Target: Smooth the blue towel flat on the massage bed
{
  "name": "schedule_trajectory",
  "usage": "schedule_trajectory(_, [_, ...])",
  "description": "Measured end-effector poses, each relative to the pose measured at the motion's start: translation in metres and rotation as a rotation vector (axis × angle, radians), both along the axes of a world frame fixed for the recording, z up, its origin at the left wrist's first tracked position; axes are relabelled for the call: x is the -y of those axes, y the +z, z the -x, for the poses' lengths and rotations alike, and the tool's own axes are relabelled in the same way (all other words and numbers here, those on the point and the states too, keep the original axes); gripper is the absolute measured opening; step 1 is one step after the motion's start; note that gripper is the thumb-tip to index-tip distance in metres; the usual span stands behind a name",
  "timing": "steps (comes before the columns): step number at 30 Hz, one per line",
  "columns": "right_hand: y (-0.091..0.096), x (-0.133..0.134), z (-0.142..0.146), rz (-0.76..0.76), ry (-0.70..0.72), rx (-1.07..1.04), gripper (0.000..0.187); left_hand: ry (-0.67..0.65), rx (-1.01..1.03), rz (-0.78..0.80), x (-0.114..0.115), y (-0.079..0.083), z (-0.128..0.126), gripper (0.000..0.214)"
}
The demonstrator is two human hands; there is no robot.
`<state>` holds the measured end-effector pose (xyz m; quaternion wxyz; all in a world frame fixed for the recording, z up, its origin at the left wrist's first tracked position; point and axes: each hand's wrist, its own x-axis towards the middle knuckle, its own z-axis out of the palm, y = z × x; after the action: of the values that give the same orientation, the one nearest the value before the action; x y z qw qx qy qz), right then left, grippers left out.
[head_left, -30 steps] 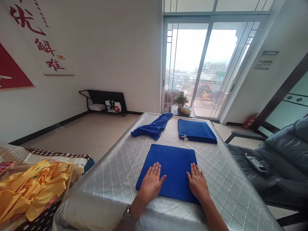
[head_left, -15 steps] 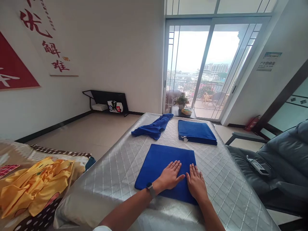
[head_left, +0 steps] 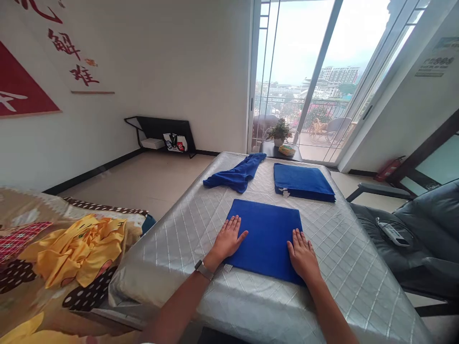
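Folded blue cloth (head_left: 267, 234), one, roughly square: lying flat at lower centre of the frame on a silver quilted cover (head_left: 172, 243). Small white label (head_left: 227, 268): protruding at the cloth's near left corner.

Risks, as judged: the layers may be slipping out of line if the two hands are pressing or dragging unevenly; the cloth may be skidding or rucking if the cover is proving slick; the label may be catching under a palm, being so near the left wrist.

Left hand (head_left: 226, 238): lying palm down across the cloth's left edge, fingers extending nearly together, thumb standing apart. Right hand (head_left: 304, 255): lying palm down along the right edge, fingers extending with slight gaps, thumb angling inward. Neither is pinching anything; both are touching the cloth. Firmness of pressure: cannot be told.
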<state>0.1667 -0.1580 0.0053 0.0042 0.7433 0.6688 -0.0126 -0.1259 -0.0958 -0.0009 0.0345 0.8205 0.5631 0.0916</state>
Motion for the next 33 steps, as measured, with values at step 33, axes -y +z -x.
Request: schedule_trajectory(33, [-0.001, -0.061, -0.01, -0.094, -0.01, -0.118, 0.065, -0.063, -0.012, 0.031, -0.009, 0.015, -0.037, 0.078])
